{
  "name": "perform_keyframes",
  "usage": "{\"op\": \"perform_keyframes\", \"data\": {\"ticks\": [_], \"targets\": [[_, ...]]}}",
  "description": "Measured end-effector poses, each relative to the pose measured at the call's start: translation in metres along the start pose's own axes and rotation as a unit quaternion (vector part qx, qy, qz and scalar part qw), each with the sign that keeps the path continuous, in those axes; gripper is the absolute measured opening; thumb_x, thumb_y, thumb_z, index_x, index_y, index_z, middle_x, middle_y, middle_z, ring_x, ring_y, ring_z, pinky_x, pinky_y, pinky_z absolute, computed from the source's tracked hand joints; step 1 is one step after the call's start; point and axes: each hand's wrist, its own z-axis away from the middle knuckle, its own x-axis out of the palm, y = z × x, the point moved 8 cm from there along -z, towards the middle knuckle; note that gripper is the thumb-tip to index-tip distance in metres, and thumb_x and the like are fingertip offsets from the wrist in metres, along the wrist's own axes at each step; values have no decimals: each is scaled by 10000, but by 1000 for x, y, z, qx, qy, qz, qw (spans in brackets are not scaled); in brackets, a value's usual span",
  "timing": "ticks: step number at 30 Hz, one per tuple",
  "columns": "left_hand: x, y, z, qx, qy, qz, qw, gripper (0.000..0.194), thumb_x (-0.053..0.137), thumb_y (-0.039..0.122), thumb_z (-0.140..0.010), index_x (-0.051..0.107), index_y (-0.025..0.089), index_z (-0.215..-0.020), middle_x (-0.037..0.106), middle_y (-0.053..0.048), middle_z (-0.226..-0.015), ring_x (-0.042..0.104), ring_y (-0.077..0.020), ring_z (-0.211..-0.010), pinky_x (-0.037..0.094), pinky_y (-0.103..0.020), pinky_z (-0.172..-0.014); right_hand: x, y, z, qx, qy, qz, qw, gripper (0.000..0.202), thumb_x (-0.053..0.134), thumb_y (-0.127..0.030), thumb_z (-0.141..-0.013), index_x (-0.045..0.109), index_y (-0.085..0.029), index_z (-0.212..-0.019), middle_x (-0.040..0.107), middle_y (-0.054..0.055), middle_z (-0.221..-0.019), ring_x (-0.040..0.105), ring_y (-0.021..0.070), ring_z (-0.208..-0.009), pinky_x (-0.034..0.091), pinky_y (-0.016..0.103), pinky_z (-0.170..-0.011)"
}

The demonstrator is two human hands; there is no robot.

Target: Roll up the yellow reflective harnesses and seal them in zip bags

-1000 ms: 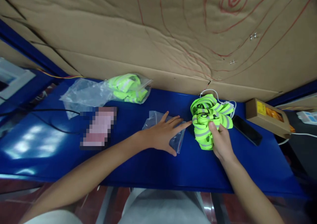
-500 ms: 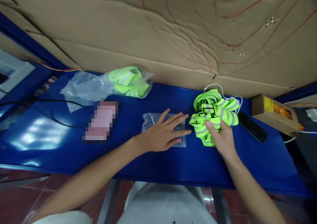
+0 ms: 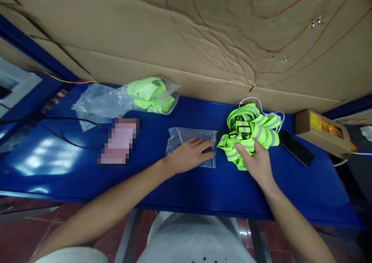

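Observation:
My left hand [image 3: 190, 154] rests on a flat clear zip bag [image 3: 177, 137], fingers loosely bent and thumb apart, holding nothing. On the right, my right hand [image 3: 259, 164] grips the near edge of a bundle of neon yellow-green reflective straps [image 3: 241, 139], thumb on top; its other fingers are mostly hidden under the straps. Black buckles and grey reflective stripes show in the bundle, which lies just right of the bag.
More reflective straps [image 3: 151, 94] lie in a clear bag at the back, beside crumpled clear plastic [image 3: 100, 102]. A blurred-out pink object [image 3: 120, 141] is at left. Right of the bundle are a dark phone [image 3: 298, 148], a cardboard box [image 3: 322, 133] and a white cable [image 3: 261, 106].
My left hand has drawn back slightly to the left, and its spread fingers have come closer together and bent onto the bag. My right hand and the straps have shifted slightly left.

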Motion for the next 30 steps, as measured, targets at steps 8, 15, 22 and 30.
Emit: {"op": "perform_keyframes", "data": {"ticks": [8, 15, 22, 30], "targets": [[-22, 11, -2, 20, 69, -79, 994, 176, 498, 100, -998, 619, 180, -1098, 687, -10, -822, 611, -143, -632, 446, -309, -633, 4, -26, 12, -147, -1, 118, 982, 523, 690, -581, -911, 691, -201, -1270, 811, 79, -991, 771, 249, -731, 596, 324, -676], [-25, 24, -4, 41, 93, -65, 993, 105, 548, 148, -999, 615, 160, -1079, 709, -18, -844, 648, -159, -711, 462, -318, -681, 23, -41, 20, -195, -140, 197, 951, 489, 624, -579, -954, 667, -214, -1276, 804, 100, -999, 784, 327, -821, 589, 384, -680], [-5, 3, -7, -71, -10, 151, 986, 847, 606, 721, -879, 418, 161, -1487, 484, -228, -1544, 460, -364, -1446, 352, -558, -1187, 33, -16, 0, -43, -213, 86, 972, 534, 635, -612, -920, 574, -214, -1270, 765, 86, -1053, 746, 269, -868, 562, 345, -706], [23, -6, 2, -146, -110, 197, 963, 1219, 660, 822, -748, 112, 217, -1652, 405, -233, -1614, 357, -399, -1520, 71, -652, -1257, 52, -21, 21, -17, -277, 2, 961, 379, 459, -568, -1035, 562, -242, -1200, 621, -39, -724, 577, 151, -580, 427, 268, -555]]}}
